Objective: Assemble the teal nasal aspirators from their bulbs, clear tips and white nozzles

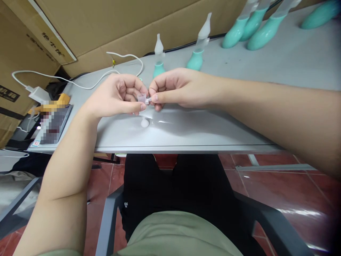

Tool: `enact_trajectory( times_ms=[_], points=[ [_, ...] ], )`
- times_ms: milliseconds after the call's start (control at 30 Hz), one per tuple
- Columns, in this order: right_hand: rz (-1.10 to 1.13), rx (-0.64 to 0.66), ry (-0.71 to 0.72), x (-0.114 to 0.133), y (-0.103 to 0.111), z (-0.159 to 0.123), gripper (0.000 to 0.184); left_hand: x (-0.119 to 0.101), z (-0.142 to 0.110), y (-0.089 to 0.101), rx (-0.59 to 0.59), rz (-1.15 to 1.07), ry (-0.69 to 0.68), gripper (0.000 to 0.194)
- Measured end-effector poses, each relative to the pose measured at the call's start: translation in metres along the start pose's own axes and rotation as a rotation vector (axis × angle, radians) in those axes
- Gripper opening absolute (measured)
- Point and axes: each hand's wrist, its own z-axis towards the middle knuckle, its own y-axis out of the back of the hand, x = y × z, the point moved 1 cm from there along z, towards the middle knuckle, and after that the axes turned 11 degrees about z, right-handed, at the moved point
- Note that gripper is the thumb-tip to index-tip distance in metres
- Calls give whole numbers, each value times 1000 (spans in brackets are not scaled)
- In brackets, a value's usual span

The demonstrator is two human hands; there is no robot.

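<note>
Between my fingertips, above the grey table, is a small clear plastic cup-shaped piece (141, 97) with a narrow side stem. My left hand (119, 95) pinches its cup end between thumb and fingers. The thumb and fingers of my right hand (173, 89) close on the stem end. Just below, a small white soft tip (144, 122) rests on the table. Behind my hands stand two teal squeeze-bulb aspirators with clear necks and white nozzles, one nearer aspirator (159, 53) partly hidden by my right hand and another aspirator (198, 46) to its right.
More teal bulbs (255, 26) line the table's back right. A cardboard wall (128, 21) runs behind. At left lie a phone (57, 124), a white charger (39, 95) and a white cable (87, 87). The table's front edge (173, 148) is near my lap.
</note>
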Motion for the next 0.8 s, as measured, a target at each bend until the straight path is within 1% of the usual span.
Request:
enact_trajectory(
  times_ms=[100, 167, 267, 333, 400, 500, 633, 800],
  points=[
    [-54, -9, 30, 3, -2, -1, 28, 0, 1, -1, -19, 1, -6, 37],
    [-89, -42, 59, 6, -4, -2, 29, 1, 2, 0, -33, 11, -7, 35],
    [-150, -123, 84, 10, -2, -4, 25, 2, 2, 3, -32, 43, -15, 37],
    [-234, -156, 95, 9, 3, -4, 20, 4, 1, 5, -35, 73, -22, 39],
    [-322, -144, 98, 6, 8, -3, 14, 5, -1, 7, -56, 121, -34, 40],
    [-412, -106, 105, -1, 12, -2, 9, 8, -4, 10, -76, 237, -50, 35],
    [-541, -69, 129, -6, 11, 0, 10, 13, -3, 13, -35, 312, -62, 25],
    [-662, -41, 127, -5, 8, 1, 13, 16, -2, 16, 4, 360, -64, 22]
  ],
)
